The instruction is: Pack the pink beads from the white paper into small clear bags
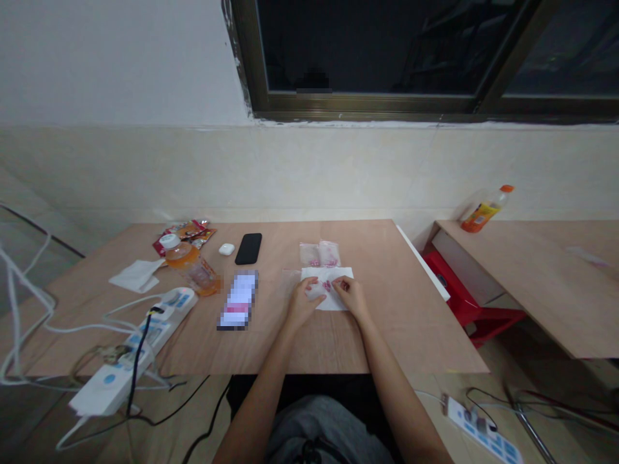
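Far left of both grips, a tangle of white cables (14,309) and a white power strip (155,328) lying across the near edge of the desk (416,322). Beyond the strip, a crumpled paper tissue (137,276), then snack wrappers (186,235) just behind a juice bottle (186,261) lying on its side. Farther from the grips, a small white earbud case (226,249) beside a black phone (248,249), face down or dark. Just left of the left grip, a lit screen (238,299), too blurred to make out.

Left grip (305,299): fingers curled and closed on the left part of a white paper sheet (339,301), thumb hidden, hold apparently firm. Sheet flat on the desk between both grips, pink print near its middle, a clear plastic film (291,278) just past its left corner. Right grip (351,296): fingertips pinched together on the sheet's right part, close beside the left grip. Just beyond the sheet, two plastic packets with pink print (309,254) (329,253), side by side.

Well right of the grips, a red stool (469,303) under a second desk (532,277), with an orange-capped bottle (486,209) lying on it. Lower right, another power strip (483,432) on the floor.
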The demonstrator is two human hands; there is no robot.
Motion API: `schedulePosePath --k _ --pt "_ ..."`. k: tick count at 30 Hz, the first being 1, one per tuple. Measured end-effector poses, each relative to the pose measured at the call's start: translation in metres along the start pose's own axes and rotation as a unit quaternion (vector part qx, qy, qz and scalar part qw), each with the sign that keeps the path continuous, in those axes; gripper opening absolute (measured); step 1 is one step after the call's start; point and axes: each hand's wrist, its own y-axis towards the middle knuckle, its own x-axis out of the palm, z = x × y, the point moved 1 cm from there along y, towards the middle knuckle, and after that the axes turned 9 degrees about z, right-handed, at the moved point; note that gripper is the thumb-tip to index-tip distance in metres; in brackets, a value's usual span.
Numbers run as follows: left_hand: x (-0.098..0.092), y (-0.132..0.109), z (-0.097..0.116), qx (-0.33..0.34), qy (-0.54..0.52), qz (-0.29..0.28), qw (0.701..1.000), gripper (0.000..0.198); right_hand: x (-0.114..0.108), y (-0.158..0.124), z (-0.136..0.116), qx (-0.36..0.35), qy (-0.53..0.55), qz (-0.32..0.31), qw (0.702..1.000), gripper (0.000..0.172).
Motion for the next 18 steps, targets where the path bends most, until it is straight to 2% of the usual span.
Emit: schedulePosePath --k 5,9,15,18 --pt "0.0 0.0 -0.001 0.007 0.002 0.003 1.0 0.051 0.008 -0.003 -0.005 -0.021 0.07 -0.041 0.997 0.032" --pt "0.0 0.0 -0.001 0.008 -0.005 0.002 1.0 0.049 0.01 -0.003 -0.004 -0.052 0.081 -0.075 0.992 0.031" --pt "0.0 0.0 -0.001 0.008 -0.019 0.001 1.0 0.05 -0.001 0.001 0.0 -0.028 -0.057 -0.013 0.998 0.028" --pt "0.001 0.0 0.0 0.001 -0.025 0.004 1.0 0.05 -0.005 0.003 -0.001 -0.028 -0.126 -0.013 0.992 0.03"
